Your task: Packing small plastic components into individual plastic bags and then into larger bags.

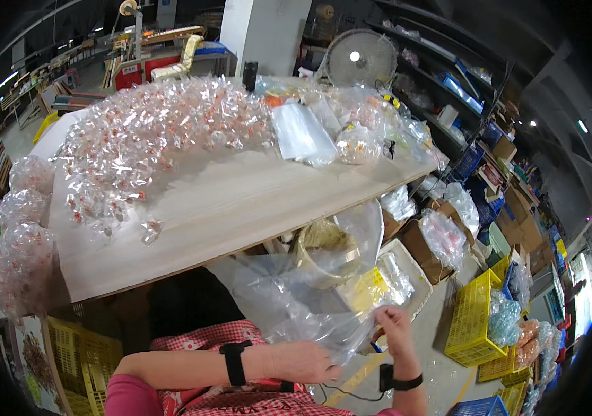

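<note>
A large clear plastic bag (279, 291) hangs spread out in front of my body, below the table's near edge. My right hand (394, 326) is closed, pinching the bag's edge on the right side. On the other side, my left hand (299, 360) is closed at the bag's lower edge, its fingertips partly hidden. Across the table's far left lies a big heap of small clear-wrapped pieces (164, 125) with red-orange bits inside. One loose wrapped piece (150, 231) sits apart, nearer the front edge.
A stack of flat clear bags (301, 132) lies on the table (227, 201), with filled bags beside it. Stuffed clear bags (19, 256) stand at its left end. Below are a cream bucket (327, 256) and a white bin (414, 274). Yellow crates (475, 319) flank the right.
</note>
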A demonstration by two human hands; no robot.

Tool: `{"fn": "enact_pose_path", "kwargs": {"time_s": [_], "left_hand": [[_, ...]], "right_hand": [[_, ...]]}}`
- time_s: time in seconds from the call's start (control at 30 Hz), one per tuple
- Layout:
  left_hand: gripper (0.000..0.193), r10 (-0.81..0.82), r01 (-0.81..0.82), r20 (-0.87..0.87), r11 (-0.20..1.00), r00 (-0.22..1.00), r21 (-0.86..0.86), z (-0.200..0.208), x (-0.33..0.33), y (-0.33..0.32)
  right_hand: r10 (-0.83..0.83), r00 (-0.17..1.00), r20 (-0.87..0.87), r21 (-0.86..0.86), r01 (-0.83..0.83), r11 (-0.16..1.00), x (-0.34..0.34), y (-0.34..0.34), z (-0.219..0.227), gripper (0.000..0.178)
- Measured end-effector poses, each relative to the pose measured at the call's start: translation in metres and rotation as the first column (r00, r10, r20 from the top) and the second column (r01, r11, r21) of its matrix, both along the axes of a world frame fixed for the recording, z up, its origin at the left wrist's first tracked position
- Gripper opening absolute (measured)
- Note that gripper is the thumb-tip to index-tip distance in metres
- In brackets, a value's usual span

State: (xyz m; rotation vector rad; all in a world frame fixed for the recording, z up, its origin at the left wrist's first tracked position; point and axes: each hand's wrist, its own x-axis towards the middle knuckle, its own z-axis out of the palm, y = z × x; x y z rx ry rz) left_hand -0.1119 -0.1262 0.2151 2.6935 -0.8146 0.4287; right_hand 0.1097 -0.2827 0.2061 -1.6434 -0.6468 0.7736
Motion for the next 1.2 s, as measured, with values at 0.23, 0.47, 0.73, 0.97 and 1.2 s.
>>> {"fn": "enact_pose_path", "kwargs": {"time_s": [0.23, 0.47, 0.73, 0.97, 1.2], "left_hand": [[0.010, 0.176, -0.189, -0.194, 0.981, 0.965, -0.050, -0.164, 0.043, 0.043], [0.015, 0.267, -0.243, -0.484, 0.963, 0.833, 0.114, -0.210, 0.053, 0.053], [0.019, 0.311, -0.344, -0.401, 0.939, 0.862, -0.010, -0.192, 0.074, 0.054], [0.021, 0.232, -0.354, -0.593, 0.930, 0.771, -0.096, -0.193, 0.072, 0.084], [0.015, 0.548, -0.427, -0.610, 0.834, 0.572, 0.350, -0.212, 0.070, 0.114]], "right_hand": [[-0.081, 0.997, -0.008, -0.280, 0.075, 0.957, 0.012, -0.025, -0.115, 0.022], [-0.049, 0.826, 0.561, -0.213, 0.202, 0.956, -0.010, -0.003, -0.140, 0.035], [0.444, 0.745, 0.497, -0.297, -0.334, 0.894, -0.035, 0.055, -0.146, 0.033], [0.596, 0.524, 0.609, -0.556, -0.255, 0.791, 0.004, 0.065, -0.147, 0.006], [0.581, 0.558, 0.593, -0.564, -0.227, 0.794, 0.028, 0.063, -0.131, 0.008]]}}
